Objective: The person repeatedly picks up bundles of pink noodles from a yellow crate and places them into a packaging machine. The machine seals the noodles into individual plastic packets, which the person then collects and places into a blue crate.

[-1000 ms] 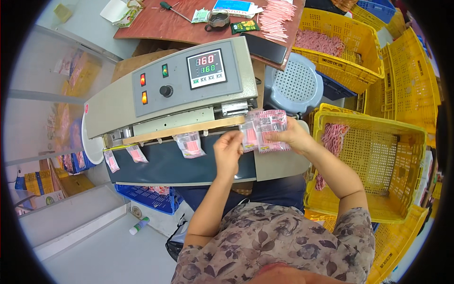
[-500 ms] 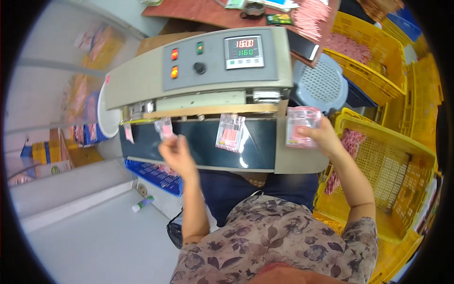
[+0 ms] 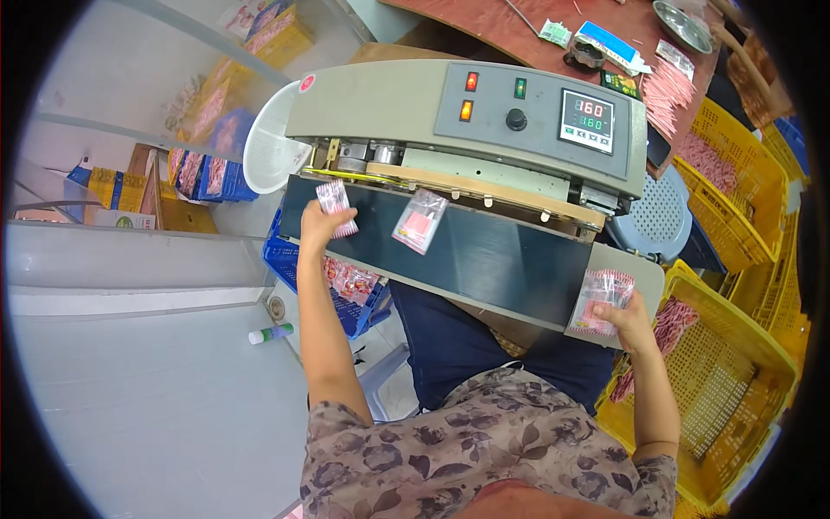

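Observation:
At the left end of the dark conveyor belt (image 3: 510,268), my left hand (image 3: 323,229) is closed on a small clear packet (image 3: 332,197) with pink stripes. Another pink-and-clear packet (image 3: 421,221) lies on the belt to its right, its upper edge by the sealing band of the grey band sealer (image 3: 372,99). Over the plate at the belt's right end, my right hand (image 3: 631,324) grips a pink-striped packet (image 3: 603,298) between thumb and fingers. Whether more than one packet is in that hand cannot be told.
Below the belt's left end stands a blue crate (image 3: 281,258) with pink packets. Yellow crates (image 3: 752,346) and a light-blue stool (image 3: 653,216) are at the right. Behind the sealer is a red-brown table (image 3: 484,30) with pink strips. A white basket (image 3: 270,143) adjoins the sealer's left end.
The view has turned, so the sealer appears tilted. My left hand has taken hold of a packet at the belt's left end. The other packet has travelled left along the band. My right hand still holds its packet.

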`<state>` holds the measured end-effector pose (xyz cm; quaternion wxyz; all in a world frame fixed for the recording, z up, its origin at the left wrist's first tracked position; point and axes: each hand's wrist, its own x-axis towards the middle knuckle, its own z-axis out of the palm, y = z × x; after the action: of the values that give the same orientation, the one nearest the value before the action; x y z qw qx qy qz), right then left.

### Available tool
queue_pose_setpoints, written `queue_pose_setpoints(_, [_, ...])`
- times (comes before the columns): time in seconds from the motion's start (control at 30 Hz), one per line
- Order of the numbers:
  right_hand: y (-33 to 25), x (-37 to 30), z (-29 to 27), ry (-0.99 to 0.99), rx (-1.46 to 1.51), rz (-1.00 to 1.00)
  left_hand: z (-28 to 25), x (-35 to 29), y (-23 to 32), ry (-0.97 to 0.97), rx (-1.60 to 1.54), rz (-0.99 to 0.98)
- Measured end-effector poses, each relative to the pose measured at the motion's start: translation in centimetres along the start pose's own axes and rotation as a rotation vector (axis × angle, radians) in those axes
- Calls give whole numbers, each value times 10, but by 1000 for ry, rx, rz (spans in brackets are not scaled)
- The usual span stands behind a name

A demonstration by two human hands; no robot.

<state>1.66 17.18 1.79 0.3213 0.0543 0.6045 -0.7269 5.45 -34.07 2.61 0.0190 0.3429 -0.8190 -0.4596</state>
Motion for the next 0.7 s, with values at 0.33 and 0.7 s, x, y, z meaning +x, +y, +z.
queue_pose_setpoints(0.33, [8, 9, 41, -238, -66, 62, 51, -24, -13, 122, 305, 225])
queue_pose_setpoints(0.7, [-3, 29, 77, -320, -13, -223, 199, -140, 56, -468, -787, 181])
